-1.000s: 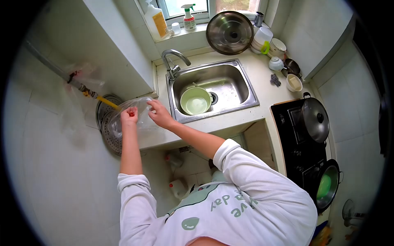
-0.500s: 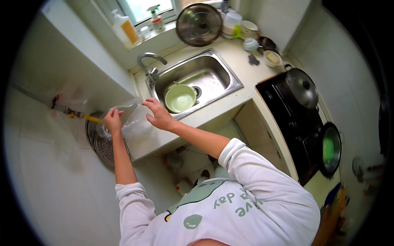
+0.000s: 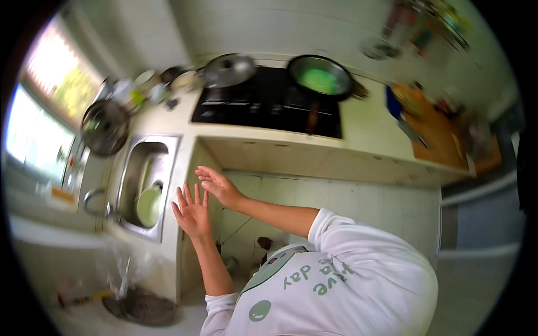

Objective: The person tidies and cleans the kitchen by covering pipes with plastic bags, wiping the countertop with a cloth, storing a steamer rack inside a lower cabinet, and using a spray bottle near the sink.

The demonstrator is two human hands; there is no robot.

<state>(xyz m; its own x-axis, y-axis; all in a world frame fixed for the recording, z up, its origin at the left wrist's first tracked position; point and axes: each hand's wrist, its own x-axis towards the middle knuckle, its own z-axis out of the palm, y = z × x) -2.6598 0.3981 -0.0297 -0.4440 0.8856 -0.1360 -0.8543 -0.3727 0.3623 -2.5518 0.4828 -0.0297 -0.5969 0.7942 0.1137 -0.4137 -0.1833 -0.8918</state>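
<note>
My left hand (image 3: 193, 214) is raised palm up with its fingers spread and holds nothing. Just above and right of it, my right hand (image 3: 220, 189) is also free, its fingers stretched out toward the left. Both hover near the counter edge beside the steel sink (image 3: 171, 168). A light green bowl (image 3: 149, 206) lies in the sink, next to the faucet (image 3: 96, 203). The clear plastic bag (image 3: 124, 267) is at the lower left, blurred, away from both hands.
The black stove (image 3: 269, 106) carries a lidded pan (image 3: 228, 71) and a wok (image 3: 319, 78) with something green inside. A knife (image 3: 413, 133) lies by the wooden cutting board (image 3: 440, 134). A large lid (image 3: 105, 127) leans near the window.
The view has swung right toward the stove and cutting board. My left hand has let go of the plastic bag and opened. Both hands have moved away from the bag.
</note>
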